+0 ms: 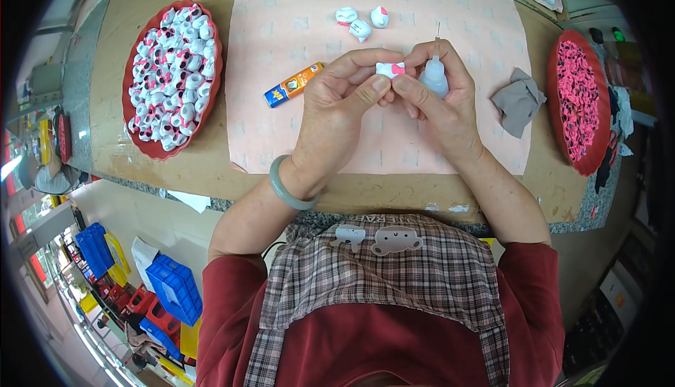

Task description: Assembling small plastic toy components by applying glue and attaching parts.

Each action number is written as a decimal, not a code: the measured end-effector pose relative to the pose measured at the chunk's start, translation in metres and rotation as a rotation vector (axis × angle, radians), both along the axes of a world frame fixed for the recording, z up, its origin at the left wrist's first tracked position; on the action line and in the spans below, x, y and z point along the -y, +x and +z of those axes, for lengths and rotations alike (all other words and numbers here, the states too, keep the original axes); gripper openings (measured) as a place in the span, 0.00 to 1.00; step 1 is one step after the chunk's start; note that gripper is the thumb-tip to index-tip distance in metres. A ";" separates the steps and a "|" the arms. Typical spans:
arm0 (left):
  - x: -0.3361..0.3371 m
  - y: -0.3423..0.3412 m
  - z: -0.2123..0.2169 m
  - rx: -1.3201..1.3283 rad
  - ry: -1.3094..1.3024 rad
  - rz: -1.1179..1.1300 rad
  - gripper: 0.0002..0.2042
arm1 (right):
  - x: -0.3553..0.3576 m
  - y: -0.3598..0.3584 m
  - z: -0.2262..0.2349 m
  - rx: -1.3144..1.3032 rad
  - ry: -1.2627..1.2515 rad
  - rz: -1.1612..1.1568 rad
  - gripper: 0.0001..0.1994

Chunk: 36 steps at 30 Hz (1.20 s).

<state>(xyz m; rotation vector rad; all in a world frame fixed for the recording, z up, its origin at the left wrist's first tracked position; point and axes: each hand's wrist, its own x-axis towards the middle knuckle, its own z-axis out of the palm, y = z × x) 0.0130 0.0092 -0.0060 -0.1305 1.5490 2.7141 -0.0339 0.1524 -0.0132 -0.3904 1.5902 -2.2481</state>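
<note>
My left hand (pixel 332 109) pinches a small white cat-head figure (pixel 384 69) between thumb and fingers, above the pink sheet. On the figure's right side sits a pink bow (pixel 398 69), with the thumb of my right hand (pixel 450 109) at its edge. That same hand also keeps a translucent squeeze bottle (pixel 434 79) in its fingers, its thin needle tip pointing away from me. Farther out, three similar white and pink figures (pixel 361 30) lie loose on the sheet. An orange and blue box (pixel 292 86) lies left of my hands.
A red scalloped tray (pixel 219 85) full of white and pink figures stands at the left. Another red tray (pixel 603 134), holding many small pink bows, is at the right. A crumpled grey cloth (pixel 519 102) lies near my right hand. The pink patterned sheet (pixel 267 141) covers the table's middle.
</note>
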 end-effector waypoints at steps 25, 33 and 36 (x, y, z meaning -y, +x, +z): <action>0.020 -0.009 -0.006 0.132 0.409 -0.076 0.16 | -0.007 -0.018 0.001 0.216 -0.088 0.062 0.08; 0.037 -0.002 0.015 -0.111 0.014 0.010 0.14 | -0.011 -0.011 0.002 0.200 -0.039 0.026 0.06; 0.067 0.009 0.043 -0.164 -0.392 0.436 0.10 | -0.009 -0.012 0.001 0.192 -0.014 0.017 0.07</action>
